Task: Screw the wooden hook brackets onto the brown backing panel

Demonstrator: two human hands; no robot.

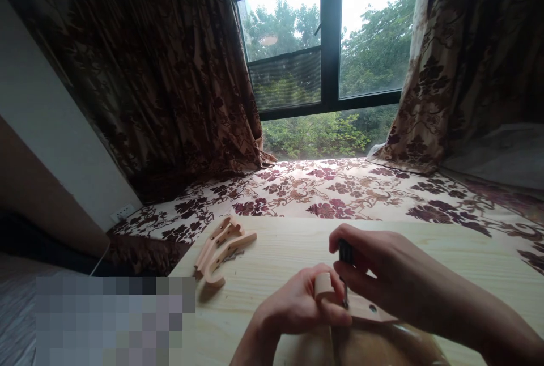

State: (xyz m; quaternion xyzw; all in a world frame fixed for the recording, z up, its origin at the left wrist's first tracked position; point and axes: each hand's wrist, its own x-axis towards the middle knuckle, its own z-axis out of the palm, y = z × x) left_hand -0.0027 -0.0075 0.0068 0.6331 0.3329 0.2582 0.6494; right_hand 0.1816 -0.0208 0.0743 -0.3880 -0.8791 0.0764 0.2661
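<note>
My right hand grips a small screwdriver by its black handle, shaft pointing down. The tip meets a pale wooden piece with a dark hole in it. My left hand is closed around the curved end of that piece, its rounded tip showing between thumb and fingers. Beneath both hands lies a brown, shiny object, partly cut off by the lower edge. Curved wooden pieces with holes rest at the left of the board, with small screws beside them.
The pale wooden board spans the foreground. Behind it is a floral cloth reaching to the window, with patterned curtains on both sides. A wall socket is at the left. A pixelated patch covers the lower left.
</note>
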